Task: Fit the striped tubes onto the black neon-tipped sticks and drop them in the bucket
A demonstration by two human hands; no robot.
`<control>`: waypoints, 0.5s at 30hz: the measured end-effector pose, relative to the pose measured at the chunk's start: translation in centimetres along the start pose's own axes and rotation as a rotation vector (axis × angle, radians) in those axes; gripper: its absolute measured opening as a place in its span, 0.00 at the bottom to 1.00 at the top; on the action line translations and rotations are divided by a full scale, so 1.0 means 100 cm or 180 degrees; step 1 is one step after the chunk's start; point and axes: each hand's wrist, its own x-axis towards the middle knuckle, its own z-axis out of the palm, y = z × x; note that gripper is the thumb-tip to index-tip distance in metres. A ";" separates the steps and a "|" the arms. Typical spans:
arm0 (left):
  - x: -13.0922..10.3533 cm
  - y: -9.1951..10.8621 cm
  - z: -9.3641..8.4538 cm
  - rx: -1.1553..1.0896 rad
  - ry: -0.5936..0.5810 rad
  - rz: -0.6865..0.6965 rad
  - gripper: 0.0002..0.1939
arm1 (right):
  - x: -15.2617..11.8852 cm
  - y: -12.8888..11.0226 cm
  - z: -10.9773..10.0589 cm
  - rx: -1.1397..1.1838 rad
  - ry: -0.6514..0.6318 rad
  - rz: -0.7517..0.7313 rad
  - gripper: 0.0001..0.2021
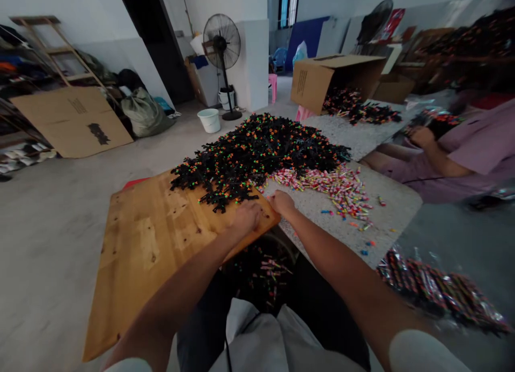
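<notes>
My left hand (247,215) is over the right corner of the wooden board (148,238), its fingers curled beside a heap of small black plastic pieces (257,147) with orange and green tips. Close by, my right hand (282,202) is closed at the edge of the speckled tabletop (322,232). It sits just in front of a spread of small pink, white and yellow sticks (338,187). Whatever either hand grips is hidden by the fingers and too small to make out. Below, between my knees, a container holds more black pieces and pink sticks (271,275).
At right, a co-worker's hand (422,136) handles similar pieces. A cardboard box (311,85) spills black pieces at the back. Clear-bagged packs (442,286) lie on the floor at right. A standing fan (220,42) and a white bucket (209,120) stand beyond the heap.
</notes>
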 end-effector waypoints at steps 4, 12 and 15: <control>0.055 -0.032 -0.002 0.0577 0.0069 -0.0334 0.17 | 0.013 -0.003 0.008 0.0038 -0.0062 0.0241 0.16; 0.072 -0.045 0.026 0.0784 0.0202 0.0263 0.19 | -0.003 0.024 0.000 0.0822 -0.0020 0.0046 0.10; 0.059 -0.039 0.027 0.0131 0.0347 0.0197 0.13 | -0.026 0.028 -0.003 0.1305 -0.0012 -0.0067 0.11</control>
